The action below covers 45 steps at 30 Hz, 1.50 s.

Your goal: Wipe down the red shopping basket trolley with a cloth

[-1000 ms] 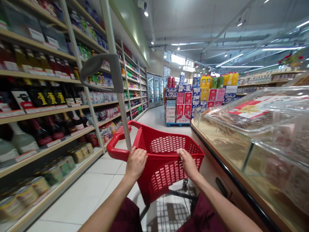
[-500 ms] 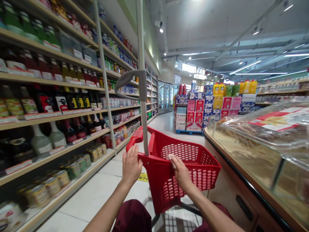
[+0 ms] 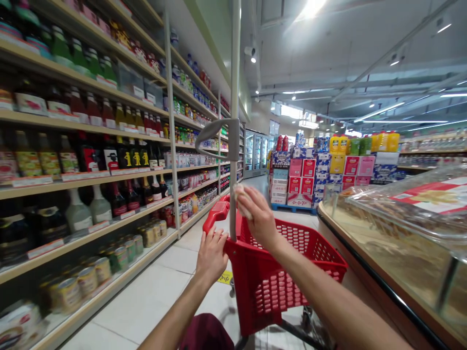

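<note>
The right hand pinches a pale cloth by the gray pole – near the middle of the view. The left hand, near six o'clock, lies on the red cart (I cannot tell if it grips). The cart sits at five o'clock, bottles at nine.

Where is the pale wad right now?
Near the centre of the head view, the pale wad is in the right hand, by the upright metal pole, below its grey loop.
</note>
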### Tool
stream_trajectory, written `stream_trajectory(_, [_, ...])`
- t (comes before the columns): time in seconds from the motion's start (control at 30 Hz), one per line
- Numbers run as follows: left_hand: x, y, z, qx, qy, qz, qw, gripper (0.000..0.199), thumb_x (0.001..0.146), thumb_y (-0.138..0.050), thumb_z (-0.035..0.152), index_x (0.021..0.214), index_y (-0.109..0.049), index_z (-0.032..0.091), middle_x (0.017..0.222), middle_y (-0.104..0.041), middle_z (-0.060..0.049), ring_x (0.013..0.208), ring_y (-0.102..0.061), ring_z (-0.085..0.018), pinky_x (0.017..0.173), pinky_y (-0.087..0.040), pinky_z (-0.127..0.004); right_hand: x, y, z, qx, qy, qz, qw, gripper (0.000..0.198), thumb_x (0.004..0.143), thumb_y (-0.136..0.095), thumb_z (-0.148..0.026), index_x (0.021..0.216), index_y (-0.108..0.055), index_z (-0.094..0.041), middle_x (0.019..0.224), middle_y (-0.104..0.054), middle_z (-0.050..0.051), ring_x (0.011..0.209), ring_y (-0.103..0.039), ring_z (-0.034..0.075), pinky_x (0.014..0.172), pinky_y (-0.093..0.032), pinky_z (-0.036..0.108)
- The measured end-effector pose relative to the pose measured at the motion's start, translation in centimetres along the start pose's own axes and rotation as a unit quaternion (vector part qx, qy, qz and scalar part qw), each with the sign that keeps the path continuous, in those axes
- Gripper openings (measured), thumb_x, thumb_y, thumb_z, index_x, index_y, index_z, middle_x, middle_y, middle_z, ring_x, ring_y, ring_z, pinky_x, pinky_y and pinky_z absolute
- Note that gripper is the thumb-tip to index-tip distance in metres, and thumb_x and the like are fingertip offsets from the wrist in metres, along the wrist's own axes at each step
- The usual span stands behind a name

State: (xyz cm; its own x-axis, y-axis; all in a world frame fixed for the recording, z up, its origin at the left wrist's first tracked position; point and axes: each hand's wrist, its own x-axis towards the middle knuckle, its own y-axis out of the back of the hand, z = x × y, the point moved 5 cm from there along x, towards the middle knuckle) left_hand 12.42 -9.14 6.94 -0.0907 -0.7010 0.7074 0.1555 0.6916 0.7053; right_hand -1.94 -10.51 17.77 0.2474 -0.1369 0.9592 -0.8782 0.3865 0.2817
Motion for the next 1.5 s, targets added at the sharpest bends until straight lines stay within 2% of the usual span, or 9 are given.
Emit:
stream_trajectory(0.13, [0.0, 0.0, -0.2, -0.007, -0.007, -0.009, 1.000, 0.043, 0.066, -0.047, 0.012, 0.108, -0.053, 0.021, 0.121, -0.052, -0.006, 0.122, -0.033, -0.026, 0.103, -0.025, -0.049, 6.8, -0.7, -0.5, -0.096, 0.068, -0.050, 0.992, 0.040, 0.086, -0.033, -0.010, 0.123, -0.046, -0.019, 0.136, -0.036, 0.002, 0.131, -0.015, 0.017, 0.107, -0.017, 0.041])
stream_trajectory(0.4, [0.2, -0.3, -0.6, 0.003, -0.002, -0.029, 1.000, 0.049, 0.064, -0.045, 0.010, 0.112, -0.052, 0.017, 0.123, -0.051, -0.007, 0.122, -0.034, -0.025, 0.104, -0.024, -0.048, -4.6, -4.4, -0.4, -0.152, 0.256, -0.287, 0.911, 0.034, 0.086, -0.042, -0.019, 0.119, -0.050, -0.013, 0.125, -0.049, 0.006, 0.125, -0.030, 0.021, 0.103, -0.030, 0.036])
stream_trajectory(0.63, [0.4, -0.5, -0.4, 0.023, -0.013, -0.046, 0.999, 0.051, 0.067, -0.040, 0.008, 0.116, -0.050, 0.017, 0.126, -0.048, -0.006, 0.124, -0.031, -0.024, 0.105, -0.021, -0.047, -2.9, -4.9, -0.2, -0.131, 0.150, -0.186, 0.962, 0.032, 0.086, -0.038, -0.014, 0.114, -0.055, -0.013, 0.126, -0.049, 0.008, 0.125, -0.032, 0.022, 0.103, -0.032, 0.038])
stream_trajectory(0.97, [0.4, -1.1, -0.5, 0.023, -0.020, -0.040, 0.999, 0.056, 0.066, -0.039, 0.005, 0.120, -0.047, 0.017, 0.130, -0.045, -0.003, 0.126, -0.028, -0.023, 0.106, -0.020, -0.046, -22.1, -7.5, -0.7, -0.050, 0.048, -0.190, 0.979, 0.033, 0.086, -0.040, -0.014, 0.117, -0.052, -0.019, 0.113, -0.059, 0.005, 0.115, -0.045, 0.017, 0.095, -0.043, 0.033])
stream_trajectory(1.07, [0.3, -1.1, -0.8, 0.001, -0.028, -0.040, 0.999, 0.057, 0.066, -0.038, 0.004, 0.120, -0.046, 0.018, 0.131, -0.045, -0.003, 0.127, -0.026, -0.022, 0.107, -0.018, -0.047, -21.5, -6.2, -1.6, 0.005, 0.018, -0.187, 0.982, 0.034, 0.087, -0.040, -0.016, 0.119, -0.051, -0.020, 0.113, -0.059, 0.005, 0.114, -0.046, 0.016, 0.094, -0.044, 0.029])
stream_trajectory(1.2, [-0.6, -0.7, -0.7, -0.136, 0.019, 0.013, 0.990, 0.052, 0.066, -0.040, 0.007, 0.116, -0.049, 0.018, 0.129, -0.046, -0.007, 0.126, -0.029, -0.022, 0.106, -0.018, -0.047, -14.9, -3.5, -1.3, 0.147, -0.120, -0.091, 0.978, 0.037, 0.085, -0.038, -0.011, 0.118, -0.051, -0.021, 0.127, -0.048, 0.006, 0.121, -0.037, 0.018, 0.101, -0.035, 0.037])
stream_trajectory(1.3, [-2.6, -1.4, 0.1, -0.386, 0.177, 0.055, 0.904, 0.048, 0.068, -0.046, 0.017, 0.116, -0.046, 0.019, 0.126, -0.048, -0.009, 0.118, -0.040, -0.022, 0.101, -0.031, -0.043, -12.5, -2.7, -0.1, 0.307, -0.298, 0.009, 0.904, 0.034, 0.080, -0.044, -0.012, 0.111, -0.054, -0.020, 0.116, -0.056, 0.007, 0.107, -0.052, 0.017, 0.094, -0.042, 0.034])
stream_trajectory(1.4, [-5.1, -4.4, 2.9, -0.625, 0.323, -0.046, 0.709, 0.048, 0.067, -0.057, 0.033, 0.111, -0.046, 0.017, 0.111, -0.057, -0.012, 0.096, -0.057, -0.023, 0.081, -0.047, -0.037, -13.9, -3.2, 0.5, 0.408, -0.416, 0.055, 0.811, 0.040, 0.074, -0.047, -0.011, 0.113, -0.051, -0.019, 0.110, -0.060, 0.006, 0.097, -0.058, 0.016, 0.085, -0.048, 0.032])
stream_trajectory(1.5, [-6.6, -6.0, 4.6, -0.689, 0.381, -0.079, 0.612, 0.051, 0.062, -0.064, 0.039, 0.104, -0.049, 0.015, 0.096, -0.062, -0.009, 0.078, -0.062, -0.019, 0.068, -0.049, -0.031, -16.2, -3.5, 0.5, 0.376, -0.427, 0.029, 0.822, 0.038, 0.071, -0.046, -0.009, 0.105, -0.056, -0.020, 0.110, -0.059, 0.005, 0.100, -0.056, 0.017, 0.090, -0.045, 0.034])
